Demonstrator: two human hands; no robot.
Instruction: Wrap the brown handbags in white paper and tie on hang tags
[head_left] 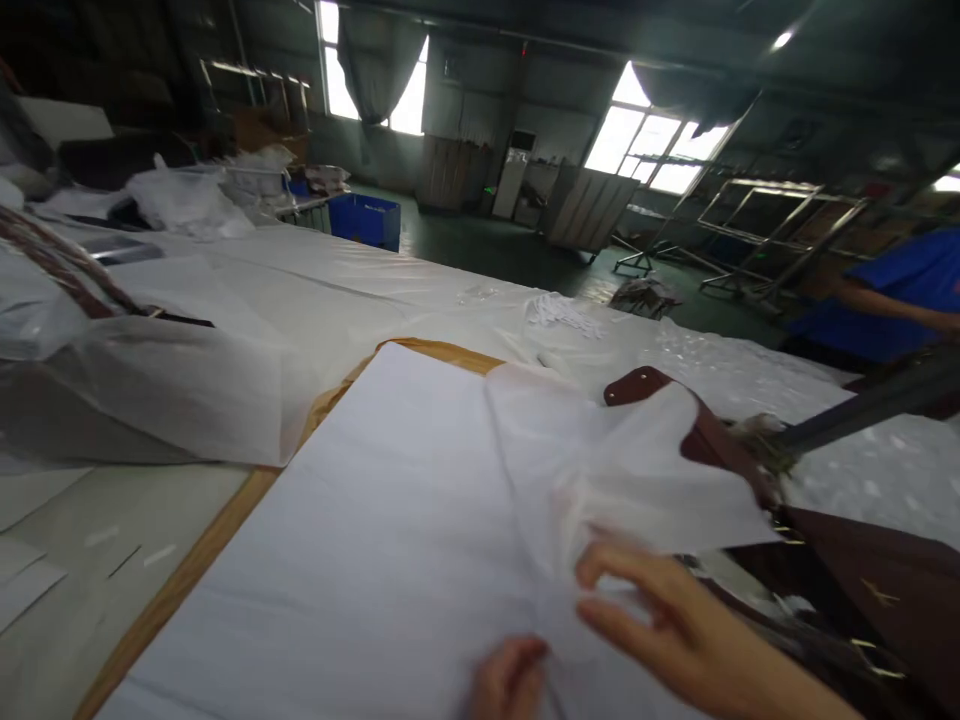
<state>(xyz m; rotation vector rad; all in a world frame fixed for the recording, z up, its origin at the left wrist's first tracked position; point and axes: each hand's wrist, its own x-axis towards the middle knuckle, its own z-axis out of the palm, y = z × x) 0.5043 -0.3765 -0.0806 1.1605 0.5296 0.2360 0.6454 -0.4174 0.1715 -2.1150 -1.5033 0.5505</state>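
Note:
A stack of white paper (390, 490) lies on brown wrapping paper (442, 354) in front of me. A thin translucent sheet (637, 490) lies crumpled and partly lifted along the stack's right side. My right hand (667, 620) is at its near edge, with thumb and forefinger apart and nothing visible between them. My left hand (510, 680) is low on the stack, close to the edge of the sheet; its fingers are curled and smeared by motion, so any grip is unclear. Dark brown leather pieces (870, 590) with gold-coloured buckles lie to the right, partly under the sheet.
Another translucent sheet (150, 390) and brown straps (67, 260) are at left. White strips (562, 313) lie at the table's far side. A dark bar (862, 405) reaches in from the right, near a person in blue (907, 290). A blue bin (365, 222) stands beyond the table.

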